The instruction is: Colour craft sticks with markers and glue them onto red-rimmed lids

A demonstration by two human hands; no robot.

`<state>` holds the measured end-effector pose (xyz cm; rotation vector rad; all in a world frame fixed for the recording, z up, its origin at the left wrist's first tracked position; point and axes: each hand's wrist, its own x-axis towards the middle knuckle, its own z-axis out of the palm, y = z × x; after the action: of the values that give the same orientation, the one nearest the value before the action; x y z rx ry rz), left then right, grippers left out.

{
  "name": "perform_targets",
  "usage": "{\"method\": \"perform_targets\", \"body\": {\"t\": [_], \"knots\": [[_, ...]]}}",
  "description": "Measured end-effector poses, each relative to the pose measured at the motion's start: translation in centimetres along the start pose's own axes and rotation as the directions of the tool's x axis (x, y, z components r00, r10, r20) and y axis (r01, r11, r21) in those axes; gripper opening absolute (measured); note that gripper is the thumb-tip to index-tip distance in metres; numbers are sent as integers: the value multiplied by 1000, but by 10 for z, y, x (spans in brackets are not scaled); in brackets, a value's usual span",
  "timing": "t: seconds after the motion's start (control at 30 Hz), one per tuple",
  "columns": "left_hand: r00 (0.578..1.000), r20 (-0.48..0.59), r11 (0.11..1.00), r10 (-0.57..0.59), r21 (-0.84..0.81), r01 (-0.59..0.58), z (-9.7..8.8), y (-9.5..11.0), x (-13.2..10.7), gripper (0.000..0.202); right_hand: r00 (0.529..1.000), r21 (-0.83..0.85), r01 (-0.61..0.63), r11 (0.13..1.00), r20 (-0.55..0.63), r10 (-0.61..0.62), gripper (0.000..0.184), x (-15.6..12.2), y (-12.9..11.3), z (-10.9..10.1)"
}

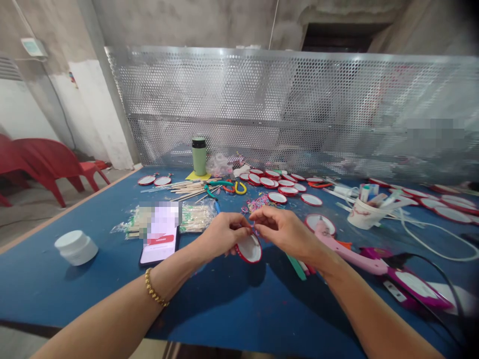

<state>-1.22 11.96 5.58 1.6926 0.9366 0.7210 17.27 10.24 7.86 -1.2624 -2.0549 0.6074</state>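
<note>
My left hand (228, 234) is closed on the edge of a small round red-rimmed disc (250, 248) with a white face, tilted above the blue table. Just to its upper right is my right hand (279, 227), its thumb and index finger bent close together in a pinch. Whatever lies between those fingertips is too small to make out. Behind the hands is a pile of tiny coloured bands (262, 202). Beneath my right wrist, a green-handled tool (297, 268) lies partly covered.
More red-rimmed discs (287, 191) spread across the back and right. A pink and purple corded tool (348, 254) lies right, near a paper cup (362, 215) of pens. Leftward are a phone (164, 234), bagged sticks (196, 217), a white jar (76, 248) and a green tumbler (199, 157).
</note>
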Motion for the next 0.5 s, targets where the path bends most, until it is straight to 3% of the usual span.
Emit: {"method": "perform_targets", "body": {"t": [0.13,0.23,0.33,0.4,0.5], "knots": [[998,-44,996,53,73,-49,1,0,-1,13,999,-70,0,998,-34,-3,11,-1,-3,-2],[989,-79,986,122,122,-111,2,-1,-2,12,999,190,-32,981,36,26,15,-3,-5,-3],[985,-81,982,155,125,-144,2,0,-2,12,992,500,-83,862,126,22,17,-5,-7,-2],[979,-114,979,168,137,-152,1,1,-2,14,982,598,-141,789,188,33,21,-6,-7,-1],[944,-247,965,218,200,-171,0,4,-2,16,939,609,-279,743,335,78,23,-7,-4,-1]]}}
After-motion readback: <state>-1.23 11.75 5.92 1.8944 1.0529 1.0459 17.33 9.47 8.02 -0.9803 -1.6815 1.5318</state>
